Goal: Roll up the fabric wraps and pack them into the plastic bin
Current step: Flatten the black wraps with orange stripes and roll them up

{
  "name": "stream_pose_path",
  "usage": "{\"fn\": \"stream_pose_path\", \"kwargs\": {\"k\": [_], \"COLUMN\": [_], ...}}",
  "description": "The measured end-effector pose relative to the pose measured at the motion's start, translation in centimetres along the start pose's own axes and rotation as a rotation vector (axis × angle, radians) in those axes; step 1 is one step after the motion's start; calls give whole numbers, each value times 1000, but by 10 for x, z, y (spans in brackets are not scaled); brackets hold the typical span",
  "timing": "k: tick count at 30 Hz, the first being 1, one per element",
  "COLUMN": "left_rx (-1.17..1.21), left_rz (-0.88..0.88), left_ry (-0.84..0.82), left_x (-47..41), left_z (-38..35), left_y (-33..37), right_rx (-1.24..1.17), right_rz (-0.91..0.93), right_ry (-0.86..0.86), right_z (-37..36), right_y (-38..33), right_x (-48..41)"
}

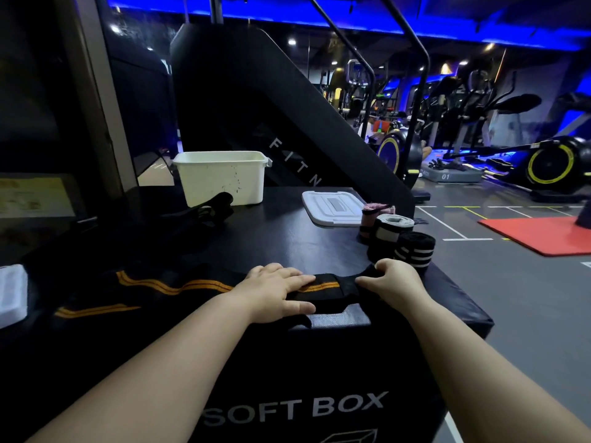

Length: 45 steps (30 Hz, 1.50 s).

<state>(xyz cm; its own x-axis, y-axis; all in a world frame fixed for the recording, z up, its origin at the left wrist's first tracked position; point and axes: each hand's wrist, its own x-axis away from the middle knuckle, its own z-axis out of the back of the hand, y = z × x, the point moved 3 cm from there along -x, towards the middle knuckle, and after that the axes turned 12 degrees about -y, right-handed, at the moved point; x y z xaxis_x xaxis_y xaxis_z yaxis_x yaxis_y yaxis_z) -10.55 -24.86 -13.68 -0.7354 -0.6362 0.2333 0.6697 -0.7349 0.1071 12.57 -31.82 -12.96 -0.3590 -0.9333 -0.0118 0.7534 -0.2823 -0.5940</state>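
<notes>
A long black wrap with orange stripes (150, 284) lies stretched along the front of the black soft box (287, 231). My left hand (278, 290) presses flat on it near its right end. My right hand (395, 281) grips that right end with curled fingers. Three rolled wraps stand at the right edge: a black one with white stripes (415, 249), a grey-and-black one (388, 233) and a pink one (372, 215). The white plastic bin (222, 177) stands open at the back, with its lid (332, 206) lying flat to its right.
Another dark strap (204, 209) lies in front of the bin. A white object (11, 294) sits at the far left edge. A black stair machine (256, 100) rises behind the box. Gym bikes and a red mat (543, 233) are on the floor at right.
</notes>
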Motion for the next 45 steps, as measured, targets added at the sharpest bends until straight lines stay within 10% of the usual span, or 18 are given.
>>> {"fn": "stream_pose_path", "kwargs": {"k": [13, 19, 26, 45], "left_rx": [5, -48, -29, -35], "left_rz": [15, 21, 76, 168], "left_ry": [-15, 1, 20, 63], "left_x": [1, 5, 6, 19], "left_z": [1, -3, -5, -9], "left_y": [1, 3, 0, -12], "right_rx": [54, 404, 473, 297], "right_rz": [68, 406, 227, 204], "right_ry": [-53, 82, -219, -185], "right_z": [-2, -9, -55, -48], "right_y": [-12, -58, -49, -48], "right_x": [4, 12, 0, -3]}}
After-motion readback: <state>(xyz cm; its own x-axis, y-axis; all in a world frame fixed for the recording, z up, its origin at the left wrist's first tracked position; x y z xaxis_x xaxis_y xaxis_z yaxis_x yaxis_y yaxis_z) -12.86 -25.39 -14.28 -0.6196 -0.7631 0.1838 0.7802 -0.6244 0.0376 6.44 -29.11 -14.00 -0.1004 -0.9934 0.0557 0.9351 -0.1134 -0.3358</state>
